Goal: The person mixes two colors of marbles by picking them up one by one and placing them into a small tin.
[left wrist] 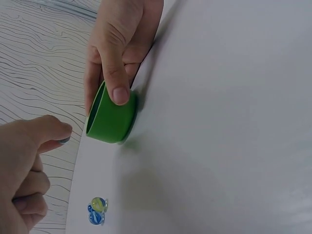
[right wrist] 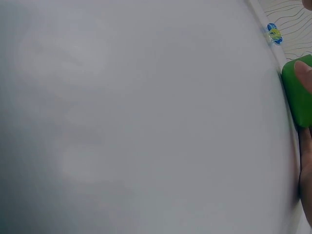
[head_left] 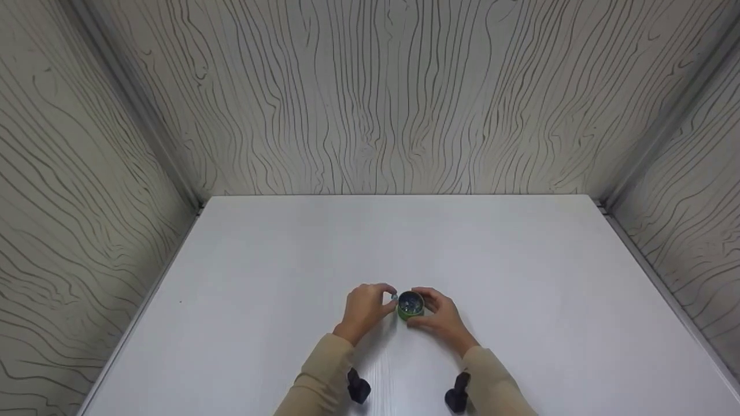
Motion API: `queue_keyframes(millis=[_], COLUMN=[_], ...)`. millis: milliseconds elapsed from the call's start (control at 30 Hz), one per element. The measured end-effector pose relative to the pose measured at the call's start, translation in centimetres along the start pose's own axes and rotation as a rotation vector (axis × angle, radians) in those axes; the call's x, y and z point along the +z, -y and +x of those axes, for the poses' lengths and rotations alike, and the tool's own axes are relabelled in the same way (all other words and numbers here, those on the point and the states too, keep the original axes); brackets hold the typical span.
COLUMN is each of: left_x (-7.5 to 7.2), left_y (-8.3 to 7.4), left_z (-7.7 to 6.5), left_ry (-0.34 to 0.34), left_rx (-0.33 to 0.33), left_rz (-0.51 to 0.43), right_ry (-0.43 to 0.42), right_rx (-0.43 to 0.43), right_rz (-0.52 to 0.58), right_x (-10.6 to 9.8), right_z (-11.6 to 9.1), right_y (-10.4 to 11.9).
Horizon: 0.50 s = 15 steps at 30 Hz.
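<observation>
My right hand [head_left: 444, 318] grips a small green cup [left wrist: 111, 119] by its side, with the thumb outside the wall. The cup stands on the white table, and glassy marbles [head_left: 411, 303] show inside it in the head view. Just left of the cup, my left hand [head_left: 364, 309] pinches a small bluish marble [left wrist: 64, 140] between thumb and forefinger, close to the rim. A little cluster of blue and yellow glass marbles [left wrist: 97, 210] lies on the table in the left wrist view; in the head view the left hand hides it.
The white table [head_left: 260, 260] spreads around both hands. Pale wood-grain panels [head_left: 370, 104] rise at its back and sides. Dark devices [head_left: 358, 388] hang at the wrists below the sleeves.
</observation>
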<state>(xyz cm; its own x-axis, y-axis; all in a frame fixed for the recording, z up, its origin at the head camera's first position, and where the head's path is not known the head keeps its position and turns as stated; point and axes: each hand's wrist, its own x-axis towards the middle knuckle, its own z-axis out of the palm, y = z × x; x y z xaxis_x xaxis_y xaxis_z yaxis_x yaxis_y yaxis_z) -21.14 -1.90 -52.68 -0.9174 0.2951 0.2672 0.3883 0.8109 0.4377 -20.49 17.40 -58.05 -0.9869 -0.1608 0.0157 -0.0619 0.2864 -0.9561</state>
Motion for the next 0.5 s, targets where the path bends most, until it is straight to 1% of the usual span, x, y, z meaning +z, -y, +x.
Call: queue_keyframes(millis=[100, 333, 500], left_x=[0.0, 0.1, 0.4], left_y=[-0.2, -0.9, -1.3], left_z=[0.0, 0.2, 0.3], left_ry=[0.004, 0.038, 0.035], left_rx=[-0.007, -0.039, -0.020], left_rz=[-0.006, -0.022, -0.024], right_ry=[-0.003, -0.004, -0.008], right_rx=[-0.003, 0.006, 0.002], right_rz=[-0.009, 0.009, -0.001], right_x=[0.0, 0.1, 0.1], right_z=[0.0, -0.3, -0.2], right_y=[0.1, 0.6, 0.5])
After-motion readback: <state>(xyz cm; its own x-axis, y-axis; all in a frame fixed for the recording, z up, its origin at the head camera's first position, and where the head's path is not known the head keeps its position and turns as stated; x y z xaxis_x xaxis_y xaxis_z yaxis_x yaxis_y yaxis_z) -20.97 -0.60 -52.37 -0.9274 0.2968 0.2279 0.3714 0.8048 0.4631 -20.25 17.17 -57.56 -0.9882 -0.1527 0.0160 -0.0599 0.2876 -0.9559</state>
